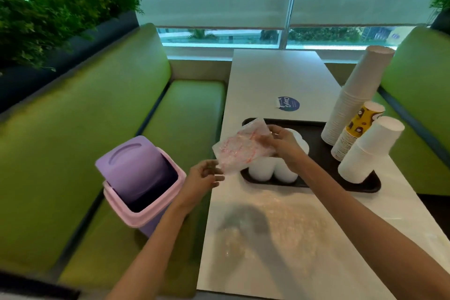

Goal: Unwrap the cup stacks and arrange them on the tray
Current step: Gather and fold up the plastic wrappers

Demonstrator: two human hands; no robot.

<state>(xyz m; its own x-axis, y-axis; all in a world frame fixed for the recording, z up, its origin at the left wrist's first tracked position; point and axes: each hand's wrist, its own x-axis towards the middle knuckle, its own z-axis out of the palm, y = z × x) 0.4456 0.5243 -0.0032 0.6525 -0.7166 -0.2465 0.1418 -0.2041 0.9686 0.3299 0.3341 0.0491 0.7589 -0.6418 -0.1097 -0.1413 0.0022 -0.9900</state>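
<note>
Worktop (267, 238) gloss lies nearest, with both forearms reaching out over it. The left hand (204, 175) hovers just past the worktop's left edge. Its fingers are loosely curled at the lower corner of the crumpled clear wrapper (241, 151); whether they actually pinch the film cannot be told. Left of it, on the green bench (185, 114), stands the pink bin (146, 202), its purple swing lid tipped so the dark opening shows.

The right hand (282, 143) is held higher, fingers and thumb pinched on the wrapper's upper end. Below it a cluster of short white cups (263, 173) stands at the near left of the black tray (365, 185). Three taller stacks lean at the tray's right end: a white stack (367, 153), a yellow patterned stack (358, 129) and the tallest white stack (353, 95) behind.

The step looks like binning the emptied wrapper. Done well, that means bunching the film into the left hand first, so no loose tail drags across the short cups. It should then drop squarely through the lid gap, not onto the lid.
</note>
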